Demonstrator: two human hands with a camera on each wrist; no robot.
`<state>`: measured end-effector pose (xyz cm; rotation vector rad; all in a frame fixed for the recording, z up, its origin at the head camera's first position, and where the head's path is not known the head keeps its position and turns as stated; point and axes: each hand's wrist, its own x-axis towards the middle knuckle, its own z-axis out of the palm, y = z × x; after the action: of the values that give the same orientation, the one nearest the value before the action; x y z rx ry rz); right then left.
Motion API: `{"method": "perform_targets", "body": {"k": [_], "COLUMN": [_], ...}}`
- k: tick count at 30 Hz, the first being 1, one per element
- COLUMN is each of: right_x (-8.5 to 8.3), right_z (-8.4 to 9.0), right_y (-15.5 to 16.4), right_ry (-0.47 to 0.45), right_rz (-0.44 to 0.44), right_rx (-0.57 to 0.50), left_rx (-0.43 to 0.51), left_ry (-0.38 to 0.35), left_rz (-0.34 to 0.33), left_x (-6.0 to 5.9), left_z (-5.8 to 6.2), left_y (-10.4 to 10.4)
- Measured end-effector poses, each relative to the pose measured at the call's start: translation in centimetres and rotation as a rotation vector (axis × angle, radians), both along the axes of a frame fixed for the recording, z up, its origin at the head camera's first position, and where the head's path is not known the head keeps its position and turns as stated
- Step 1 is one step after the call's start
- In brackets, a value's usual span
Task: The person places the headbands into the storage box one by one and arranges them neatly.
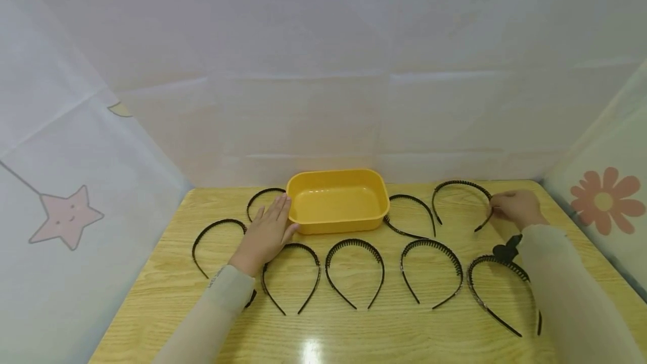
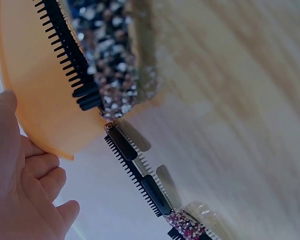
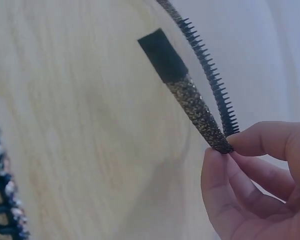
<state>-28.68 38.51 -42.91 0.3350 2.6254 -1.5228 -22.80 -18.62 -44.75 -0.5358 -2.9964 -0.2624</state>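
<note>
A yellow plastic basin [image 1: 341,229] stands at the back of the table. My left hand [image 1: 265,235] lies against its left wall, fingers stretched along it and thumb near the front corner; the left wrist view shows fingertips at the rim. At the right, my right hand [image 1: 515,208] pinches a black toothed headband [image 1: 462,182] near one end, between thumb and fingers. Glitter covers part of this headband [image 3: 197,107] in the right wrist view. Its arch points to the back. Close to the left hand are a headband [image 1: 219,223] and another headband [image 1: 298,247], both partly covered by it.
More headbands lie about the wooden table [image 1: 349,336]: a middle headband [image 1: 355,242], a right headband [image 1: 432,243], a near-right headband [image 1: 497,258] beneath the right forearm, and a headband [image 1: 411,198] beside the basin. White sheets [image 1: 313,128] close off the back and sides.
</note>
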Motion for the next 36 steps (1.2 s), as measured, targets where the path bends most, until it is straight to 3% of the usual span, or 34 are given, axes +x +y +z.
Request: {"method": "perform_targets", "body": {"k": [9,22,36], "right_x": [-0.1,0.7,0.8], "right_z": [1.7,2.9,4.6], "right_y": [-1.1,-4.1,-7.9], "right_ry": [0.018,0.1,0.087], "right_rz": [0.006,0.031,0.092], "right_rx": [-0.057,-0.101,-0.286], "left_rx": [-0.008,-0.024,-0.027], "left_ry": [0.021,0.041,0.034], "left_rz": [-0.007,-0.009,-0.008], "left_x": [0.0,0.0,0.0], "left_z": [0.1,0.0,-0.2], "left_y": [0.0,0.0,0.0]}}
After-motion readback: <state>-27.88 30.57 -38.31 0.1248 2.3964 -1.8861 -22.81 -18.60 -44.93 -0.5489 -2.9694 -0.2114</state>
